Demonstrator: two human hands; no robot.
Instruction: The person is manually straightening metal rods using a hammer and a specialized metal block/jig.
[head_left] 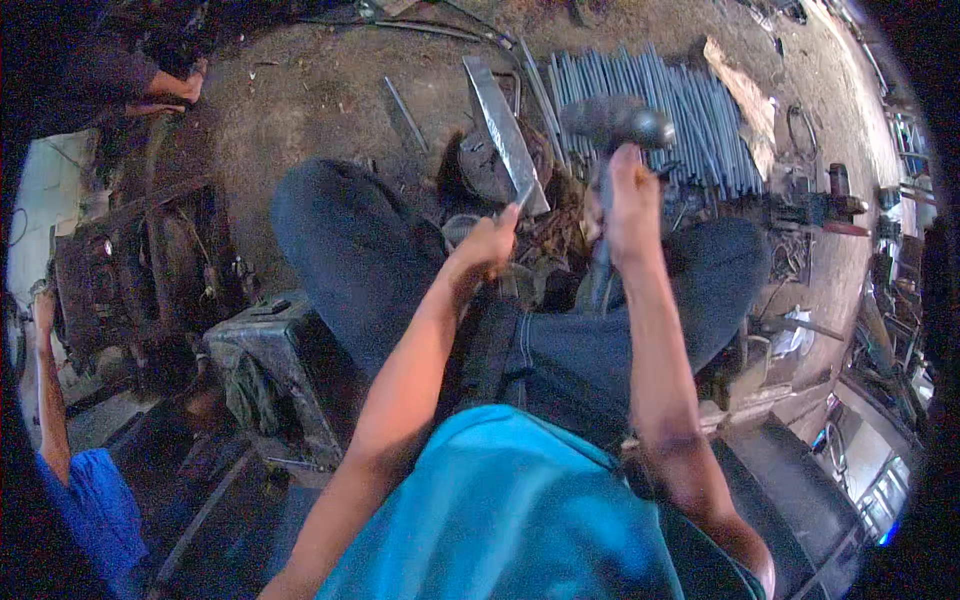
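My left hand [484, 245] is closed on the narrow end of a long, flat metal blade [498, 122]. The blade points away from me, its bright face up, above a dark round block [478, 162] on the ground. My right hand [632, 205] grips a hammer by its handle. The heavy, dark hammer head [622, 122] is up to the right of the blade and apart from it, a little blurred. Whether the blade rests on the block along its length, I cannot tell.
Many thin metal rods [650, 120] lie in a row beyond my right hand, beside a torn brown sheet [738, 105]. A single rod [405, 113] lies left of the blade. A worn metal box [265, 340] stands by my left knee. Other people's hands [185, 88] show at left.
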